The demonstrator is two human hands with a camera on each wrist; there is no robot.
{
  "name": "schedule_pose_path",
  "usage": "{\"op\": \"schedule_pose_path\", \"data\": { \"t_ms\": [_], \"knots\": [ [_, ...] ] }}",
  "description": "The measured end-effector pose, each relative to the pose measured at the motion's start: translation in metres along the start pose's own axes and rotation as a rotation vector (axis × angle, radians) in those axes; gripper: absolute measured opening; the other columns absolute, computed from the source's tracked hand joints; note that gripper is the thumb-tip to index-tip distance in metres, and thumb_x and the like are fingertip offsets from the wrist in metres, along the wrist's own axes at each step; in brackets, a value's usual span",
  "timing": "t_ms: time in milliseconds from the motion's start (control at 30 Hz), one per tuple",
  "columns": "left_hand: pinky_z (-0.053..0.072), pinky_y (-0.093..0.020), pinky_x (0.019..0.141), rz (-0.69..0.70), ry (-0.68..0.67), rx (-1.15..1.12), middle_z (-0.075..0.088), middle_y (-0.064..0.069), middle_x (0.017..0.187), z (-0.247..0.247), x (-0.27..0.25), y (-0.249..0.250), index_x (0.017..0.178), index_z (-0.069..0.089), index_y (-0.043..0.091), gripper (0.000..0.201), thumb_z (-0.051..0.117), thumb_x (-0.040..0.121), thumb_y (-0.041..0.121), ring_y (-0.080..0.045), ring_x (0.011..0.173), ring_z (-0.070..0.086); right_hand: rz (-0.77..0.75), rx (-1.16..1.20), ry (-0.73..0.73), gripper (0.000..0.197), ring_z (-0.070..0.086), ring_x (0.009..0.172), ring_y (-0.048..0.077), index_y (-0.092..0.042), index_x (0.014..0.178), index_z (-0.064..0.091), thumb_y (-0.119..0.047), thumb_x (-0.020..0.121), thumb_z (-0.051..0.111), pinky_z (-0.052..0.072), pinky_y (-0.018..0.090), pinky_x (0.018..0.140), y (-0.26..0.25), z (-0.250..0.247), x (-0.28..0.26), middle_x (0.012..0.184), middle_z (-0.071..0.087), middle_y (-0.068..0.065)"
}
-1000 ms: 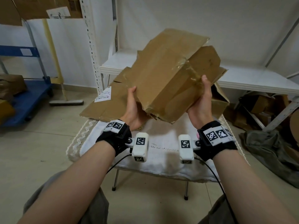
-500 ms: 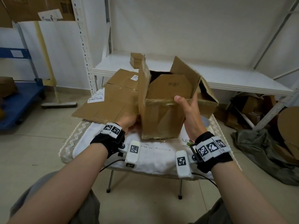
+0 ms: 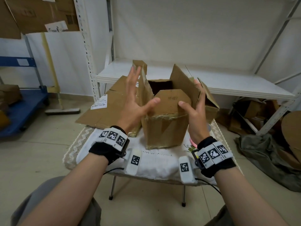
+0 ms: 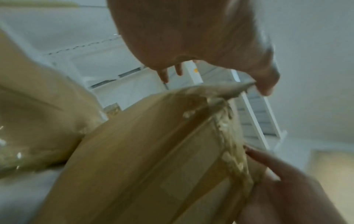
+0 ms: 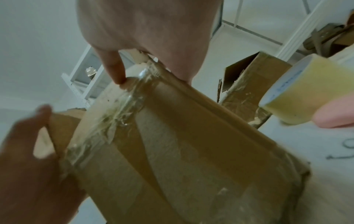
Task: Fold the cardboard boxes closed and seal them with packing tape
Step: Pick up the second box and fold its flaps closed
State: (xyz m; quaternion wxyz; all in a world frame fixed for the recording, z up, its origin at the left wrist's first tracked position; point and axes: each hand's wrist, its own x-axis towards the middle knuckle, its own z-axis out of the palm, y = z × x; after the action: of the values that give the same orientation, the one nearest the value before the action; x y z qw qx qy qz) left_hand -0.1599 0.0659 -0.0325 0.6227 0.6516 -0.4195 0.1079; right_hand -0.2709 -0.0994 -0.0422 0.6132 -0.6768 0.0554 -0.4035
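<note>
A: From the head view, where's the cardboard box [image 3: 164, 128]?

B: Upright, flaps open, mid-table [image 3: 154, 162], between both hands. The left hand [image 3: 135, 101] hovers spread beside its left flap; the right hand [image 3: 194, 110] grips the right flap.

A: Left wrist view?

B: Blurred; the box [image 4: 153, 159] sits below open fingers.

A: Right wrist?

B: The thumb presses the box's [image 5: 182, 144] taped rim; a tape roll [image 5: 298, 91] lies near the table's right edge.

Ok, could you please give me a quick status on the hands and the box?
Left hand open beside box. Right hand holding right flap. Flaps up, untaped. Tape roll behind right.
</note>
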Motion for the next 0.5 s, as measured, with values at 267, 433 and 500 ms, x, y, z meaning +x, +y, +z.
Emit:
{"op": "schedule_pose_path", "data": {
  "t_ms": [267,433,500],
  "knots": [
    [0.030,-0.048,0.116,0.252,0.042,0.211,0.060,-0.004,0.119,0.008,0.004,-0.007,0.092,0.060,0.008,0.012,0.058,0.082,0.014,-0.021,0.138,0.041,-0.002,-0.127,-0.015,0.058,0.049,0.135,0.023,-0.038,0.123,0.049,0.004,0.084,0.051,0.045,0.058,0.108,0.006,0.002,0.000,0.153,0.040,-0.007],
    [0.047,-0.036,0.076,0.087,0.145,0.165,0.062,-0.011,0.077,-0.018,0.010,-0.009,0.071,0.062,0.001,0.052,0.041,0.085,0.047,-0.025,0.079,0.058,0.089,-0.100,0.115,0.034,0.058,0.108,0.004,-0.044,0.119,0.040,-0.014,0.105,0.047,0.052,0.041,0.100,0.007,-0.002,0.004,0.122,0.053,-0.016],
    [0.053,-0.048,0.080,-0.050,0.101,0.080,0.069,-0.006,0.083,-0.030,0.014,-0.014,0.083,0.069,0.004,0.054,0.043,0.086,0.052,-0.021,0.077,0.066,0.143,-0.054,0.152,0.038,0.057,0.109,0.001,-0.051,0.112,0.040,-0.016,0.104,0.050,0.050,0.036,0.102,0.008,-0.004,0.006,0.120,0.054,-0.019]
  ]
}}
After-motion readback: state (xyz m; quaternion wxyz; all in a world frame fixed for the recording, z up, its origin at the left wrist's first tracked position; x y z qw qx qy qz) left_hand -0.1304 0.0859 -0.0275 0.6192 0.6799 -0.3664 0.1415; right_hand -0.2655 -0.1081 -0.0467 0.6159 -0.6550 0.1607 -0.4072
